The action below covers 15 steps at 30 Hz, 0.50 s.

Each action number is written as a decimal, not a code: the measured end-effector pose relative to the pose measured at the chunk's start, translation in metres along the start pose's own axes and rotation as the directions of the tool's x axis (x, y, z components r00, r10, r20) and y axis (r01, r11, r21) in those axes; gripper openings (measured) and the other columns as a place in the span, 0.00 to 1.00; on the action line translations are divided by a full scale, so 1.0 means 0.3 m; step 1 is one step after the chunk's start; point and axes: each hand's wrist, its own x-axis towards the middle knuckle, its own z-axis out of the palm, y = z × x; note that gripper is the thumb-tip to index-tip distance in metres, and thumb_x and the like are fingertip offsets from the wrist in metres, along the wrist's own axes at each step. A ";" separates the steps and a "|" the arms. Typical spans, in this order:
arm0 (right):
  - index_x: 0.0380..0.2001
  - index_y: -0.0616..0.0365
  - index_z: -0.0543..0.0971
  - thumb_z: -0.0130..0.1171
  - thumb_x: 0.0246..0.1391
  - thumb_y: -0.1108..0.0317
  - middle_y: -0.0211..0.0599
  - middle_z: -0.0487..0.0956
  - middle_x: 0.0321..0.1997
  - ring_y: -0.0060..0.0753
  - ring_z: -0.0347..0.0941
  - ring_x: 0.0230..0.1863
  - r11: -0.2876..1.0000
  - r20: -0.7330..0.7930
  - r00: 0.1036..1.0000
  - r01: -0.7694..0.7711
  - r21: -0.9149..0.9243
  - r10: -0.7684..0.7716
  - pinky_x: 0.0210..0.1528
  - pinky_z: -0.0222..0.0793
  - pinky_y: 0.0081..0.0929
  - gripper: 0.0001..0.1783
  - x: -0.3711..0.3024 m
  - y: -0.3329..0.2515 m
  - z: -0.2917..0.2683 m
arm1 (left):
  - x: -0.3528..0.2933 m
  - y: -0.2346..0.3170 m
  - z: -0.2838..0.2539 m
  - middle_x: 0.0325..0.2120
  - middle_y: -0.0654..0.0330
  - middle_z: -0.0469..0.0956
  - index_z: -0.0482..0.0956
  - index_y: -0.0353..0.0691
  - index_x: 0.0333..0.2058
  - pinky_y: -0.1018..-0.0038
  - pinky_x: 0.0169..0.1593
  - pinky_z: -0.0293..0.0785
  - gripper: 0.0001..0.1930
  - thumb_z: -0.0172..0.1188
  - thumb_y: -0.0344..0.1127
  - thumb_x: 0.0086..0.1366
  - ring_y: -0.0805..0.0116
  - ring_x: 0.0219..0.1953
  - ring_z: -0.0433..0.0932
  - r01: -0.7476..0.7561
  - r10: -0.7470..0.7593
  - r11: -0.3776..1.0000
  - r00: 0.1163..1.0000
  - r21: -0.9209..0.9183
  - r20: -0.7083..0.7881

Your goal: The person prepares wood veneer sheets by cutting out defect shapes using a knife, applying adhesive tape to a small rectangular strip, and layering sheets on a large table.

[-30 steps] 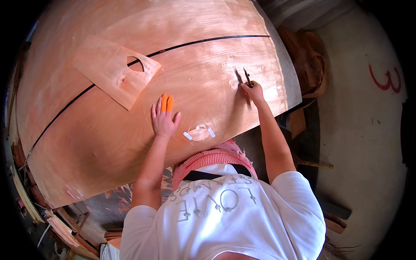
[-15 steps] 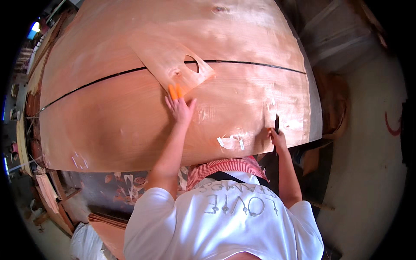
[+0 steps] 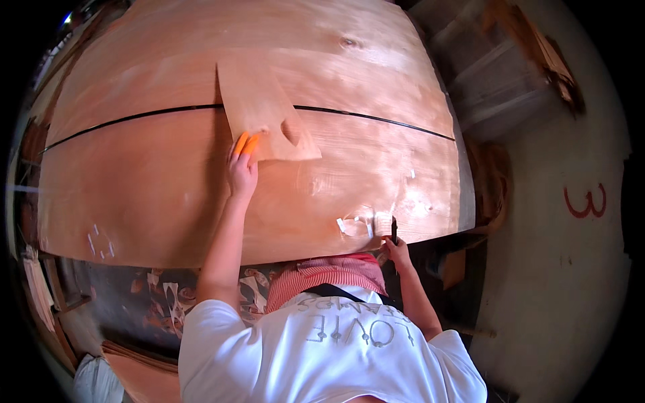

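A large sheet of pale wood veneer covers the work surface. On it, partly raised, is a loose strip of veneer with an oval hole, casting a shadow to its left. My left hand, with orange covers on two fingers, grips the strip by its near left corner. Close to the sheet's near edge, my right hand is closed around a slim black tool, held upright; its exact kind cannot be made out. Just left of that hand lies an oval patch with white tape pieces.
A thin black strip crosses the sheet from side to side. Below its near edge, veneer scraps litter the floor. Stacked veneer lies at lower left, beside a white bag. A pale wall with a red mark stands right.
My left hand has drawn the veneer strip toward me and left, turning it and lifting it. My right hand has come nearer the front edge with the black tool. The view has shifted slightly.
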 end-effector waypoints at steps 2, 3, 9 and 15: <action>0.32 0.57 0.74 0.51 0.52 0.64 0.29 0.73 0.18 0.14 0.60 0.12 0.999 0.068 0.997 0.033 -0.018 -0.031 0.13 0.51 0.13 0.09 -0.009 0.007 0.069 | -0.087 -0.008 -0.133 0.49 0.54 0.67 0.72 0.38 0.44 0.70 0.53 0.62 0.19 0.47 0.22 0.52 0.56 0.52 0.65 0.040 -0.043 0.997 0.998 -0.059 -0.051; 0.33 0.58 0.74 0.51 0.53 0.64 0.29 0.74 0.18 0.14 0.60 0.12 0.998 0.117 0.992 0.045 -0.031 -0.042 0.13 0.51 0.13 0.09 -0.012 0.007 0.112 | -0.154 -0.022 -0.197 0.49 0.54 0.67 0.71 0.38 0.45 0.69 0.53 0.62 0.19 0.46 0.21 0.52 0.56 0.51 0.65 0.118 -0.121 0.991 0.992 -0.070 -0.044; 0.35 0.61 0.72 0.50 0.53 0.65 0.33 0.75 0.19 0.20 0.68 0.19 0.928 0.482 0.842 0.345 -0.138 -0.242 0.23 0.62 0.19 0.10 -0.046 0.035 0.288 | -0.563 0.032 -0.534 0.48 0.52 0.69 0.71 0.34 0.44 0.71 0.53 0.62 0.20 0.43 0.18 0.51 0.57 0.49 0.68 0.392 -0.424 0.903 0.878 -0.174 -0.222; 0.34 0.62 0.73 0.48 0.54 0.68 0.33 0.75 0.21 0.22 0.71 0.23 0.887 0.693 0.698 0.420 -0.192 -0.181 0.28 0.65 0.20 0.09 -0.182 0.108 0.423 | -1.055 0.241 -0.857 0.46 0.53 0.70 0.70 0.32 0.44 0.76 0.52 0.61 0.15 0.46 0.21 0.57 0.64 0.49 0.69 0.561 -0.655 0.751 0.568 -0.348 -0.498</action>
